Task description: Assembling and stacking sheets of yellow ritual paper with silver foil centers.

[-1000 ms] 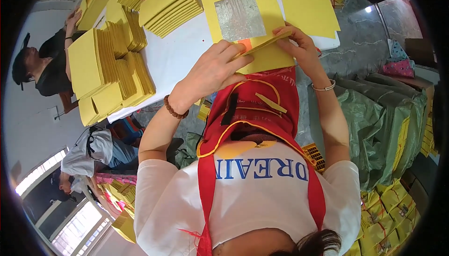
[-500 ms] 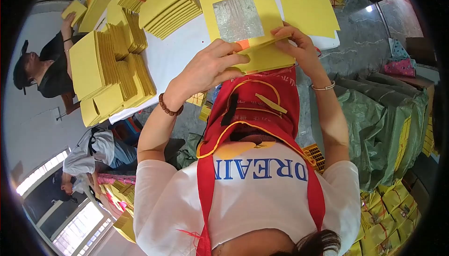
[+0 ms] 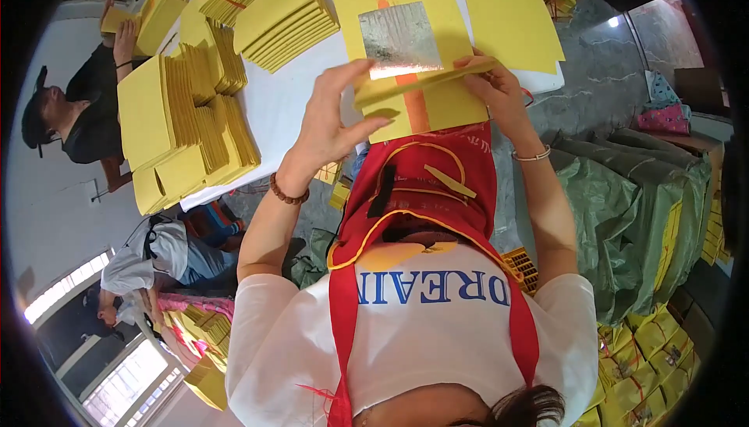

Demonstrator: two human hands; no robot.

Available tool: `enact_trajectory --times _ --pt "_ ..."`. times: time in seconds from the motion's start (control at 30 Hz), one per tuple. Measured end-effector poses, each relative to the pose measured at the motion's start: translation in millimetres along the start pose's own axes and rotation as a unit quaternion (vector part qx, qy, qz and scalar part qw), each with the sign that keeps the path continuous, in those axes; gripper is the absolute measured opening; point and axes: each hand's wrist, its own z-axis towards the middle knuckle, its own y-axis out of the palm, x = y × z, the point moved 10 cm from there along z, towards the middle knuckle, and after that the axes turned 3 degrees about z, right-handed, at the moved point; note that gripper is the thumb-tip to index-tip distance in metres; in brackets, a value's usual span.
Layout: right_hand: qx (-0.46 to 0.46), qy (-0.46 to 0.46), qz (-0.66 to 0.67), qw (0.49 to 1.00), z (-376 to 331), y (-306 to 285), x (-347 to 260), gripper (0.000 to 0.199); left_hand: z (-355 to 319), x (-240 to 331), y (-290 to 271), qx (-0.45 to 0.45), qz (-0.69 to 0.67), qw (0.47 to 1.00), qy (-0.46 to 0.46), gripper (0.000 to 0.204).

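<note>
My right hand pinches the right end of a folded yellow paper sheet, whose raised fold runs across it. My left hand is at the sheet's left end, thumb and fingers spread apart around the fold. An orange stripe runs down the near part of this sheet. Just beyond the fold shows a shiny silver square on yellow paper, with an orange smear above it. Whether the silver square is on the folded sheet or one beneath it, I cannot tell.
Stacks of folded yellow paper stand on the white-topped table at left. Flat yellow sheets lie at right. Green plastic-covered piles and tied yellow bundles are at lower right. Two other people work at left.
My left hand has let go of the fold and spread its fingers, moving slightly left. The fold now stands raised, showing the orange stripe below. My right hand keeps its hold.
</note>
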Motion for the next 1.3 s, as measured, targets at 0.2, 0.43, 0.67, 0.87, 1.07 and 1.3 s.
enact_trajectory --times 0.2,0.43,0.67,0.87,1.07,1.3 --pt "-0.074 -0.081 -0.069 0.992 3 10 -22 0.023 3 -16 11 0.022 0.257 0.962 0.091 0.042" --pt "-0.043 -0.318 -0.446 0.836 -34 50 -99 0.028 -13 31 -7 0.017 0.313 0.936 0.163 0.034" --pt "-0.124 -0.253 -0.456 0.844 -44 63 -86 0.02 -31 24 -2 -0.006 0.19 0.976 0.101 0.028" --pt "-0.057 -0.017 -0.343 0.937 -27 43 -60 0.02 -11 -21 1 -0.023 0.056 0.993 -0.098 0.019" --pt "0.002 -0.001 -0.245 0.97 -14 44 -69 0.036 -27 -86 22 0.028 -0.241 0.92 -0.306 0.019" --pt "0.048 -0.002 -0.209 0.977 -1 31 -50 0.041 -26 -95 32 0.015 -0.297 0.882 -0.366 0.019"
